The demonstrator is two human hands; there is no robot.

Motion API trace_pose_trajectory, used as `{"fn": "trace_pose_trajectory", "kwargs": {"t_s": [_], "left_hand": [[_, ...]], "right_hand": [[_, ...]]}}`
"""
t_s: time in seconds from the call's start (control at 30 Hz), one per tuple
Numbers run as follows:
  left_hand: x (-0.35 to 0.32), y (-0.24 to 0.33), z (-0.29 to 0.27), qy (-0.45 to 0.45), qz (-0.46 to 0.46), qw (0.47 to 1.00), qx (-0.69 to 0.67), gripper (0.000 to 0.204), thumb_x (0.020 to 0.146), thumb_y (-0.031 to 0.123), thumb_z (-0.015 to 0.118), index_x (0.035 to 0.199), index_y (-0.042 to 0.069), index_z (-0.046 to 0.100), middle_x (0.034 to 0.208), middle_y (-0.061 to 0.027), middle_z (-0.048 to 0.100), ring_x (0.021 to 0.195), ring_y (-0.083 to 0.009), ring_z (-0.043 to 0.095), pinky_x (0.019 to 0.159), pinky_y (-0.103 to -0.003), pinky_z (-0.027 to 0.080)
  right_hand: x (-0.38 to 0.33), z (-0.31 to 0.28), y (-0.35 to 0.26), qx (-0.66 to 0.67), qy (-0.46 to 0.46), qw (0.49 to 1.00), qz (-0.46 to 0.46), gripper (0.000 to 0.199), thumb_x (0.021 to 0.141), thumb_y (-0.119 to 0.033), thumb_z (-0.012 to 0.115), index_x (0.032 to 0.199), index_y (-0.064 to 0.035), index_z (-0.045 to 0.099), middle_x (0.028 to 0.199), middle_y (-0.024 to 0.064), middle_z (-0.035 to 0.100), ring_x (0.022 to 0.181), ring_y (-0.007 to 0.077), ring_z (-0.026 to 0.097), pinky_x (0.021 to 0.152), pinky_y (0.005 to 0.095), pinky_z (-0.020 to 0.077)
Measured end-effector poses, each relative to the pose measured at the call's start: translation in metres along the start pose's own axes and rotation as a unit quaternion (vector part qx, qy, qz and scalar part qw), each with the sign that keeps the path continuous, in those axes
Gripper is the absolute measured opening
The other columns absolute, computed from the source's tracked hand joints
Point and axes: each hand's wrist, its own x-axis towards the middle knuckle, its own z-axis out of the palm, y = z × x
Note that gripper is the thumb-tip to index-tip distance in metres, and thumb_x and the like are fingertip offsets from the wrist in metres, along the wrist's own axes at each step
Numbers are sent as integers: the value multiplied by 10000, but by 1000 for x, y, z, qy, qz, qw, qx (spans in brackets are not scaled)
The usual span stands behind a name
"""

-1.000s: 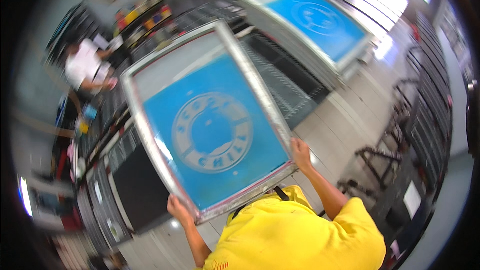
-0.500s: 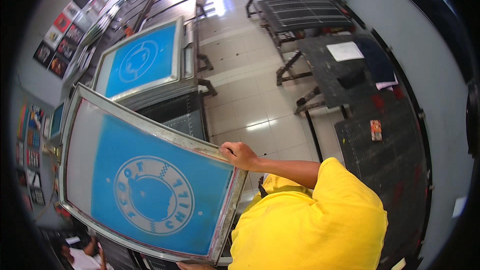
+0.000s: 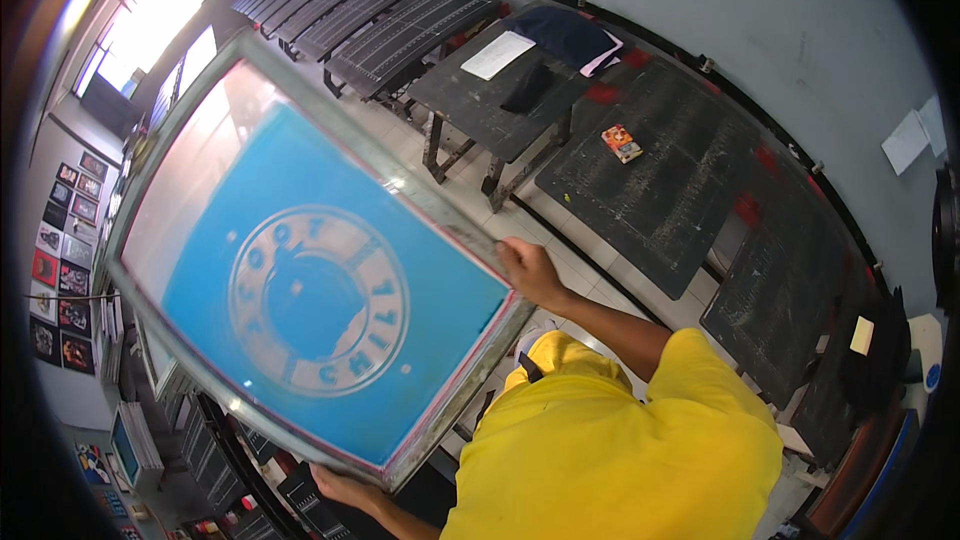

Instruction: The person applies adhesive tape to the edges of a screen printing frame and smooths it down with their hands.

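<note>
In front of me, to the left, I carry a large screen printing frame with a metal-looking border. Bright blue coating covers most of its mesh, with a pale round design in the middle and a whitish strip at the far end. My right hand is closed round the frame's right edge close to the near corner. On the opposite edge, at the lower left, my left hand grips the frame, its fingers partly hidden beneath it. The frame hangs tilted in the air.
Dark worktables run along the grey wall at the right. On them lie a white sheet, dark cloth and a small orange-red packet. Several stacked screens stand at the lower left, below pictures on the wall.
My view has turned to the right, toward the tables along the wall. The frame has swung round with me, away from another blue screen on a table. My left hand now shows more fully.
</note>
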Motion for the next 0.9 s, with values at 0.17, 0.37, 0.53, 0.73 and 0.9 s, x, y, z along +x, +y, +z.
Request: {"fn": "trace_pose_trajectory", "kwargs": {"t_s": [0.17, 0.37, 0.53, 0.73, 0.9], "left_hand": [[31, -25, 73, -90, -24, 995, -46, 339, 1032, 204, 449, 1117, -86, 604, 1007, -59, 611, 893, -136, 555, 842, -280, 449], [46, -19, 167, -241, -107, 952, -156, 298, 1032, 212, 487, 1104, -53, 602, 959, -40, 625, 860, -100, 562, 788, -255, 456], [65, -27, 255, -296, -144, 927, -181, 218, 1001, 202, 547, 1053, 0, 611, 855, 46, 536, 760, -43, 464, 676, -236, 388], [94, -32, 398, -230, -183, 948, -124, 279, 988, 220, 558, 1111, -26, 605, 906, 22, 558, 814, -85, 491, 735, -261, 408], [142, -15, 502, -286, -202, 931, -108, 321, 995, 217, 531, 1149, -61, 582, 983, -44, 601, 882, -115, 516, 788, -291, 426]], "right_hand": [[-16, -54, 34, -26, 145, 989, 29, 356, 997, -297, 523, 910, 34, 622, 698, 200, 600, 612, 238, 573, 609, 377, 459], [15, -96, 53, -95, 183, 975, 87, 406, 984, -323, 518, 851, 49, 611, 700, 225, 593, 622, 271, 569, 626, 417, 446], [94, -115, 76, -132, 174, 973, 77, 422, 994, -313, 519, 798, 56, 581, 618, 135, 522, 599, 175, 457, 591, 388, 408], [249, -127, 124, -196, 146, 969, 34, 461, 967, -330, 554, 714, 55, 532, 590, 184, 501, 538, 223, 448, 549, 432, 373], [381, -124, 145, -238, 123, 962, 41, 492, 973, -357, 540, 702, 53, 540, 588, 193, 514, 537, 236, 475, 552, 436, 383]]}}
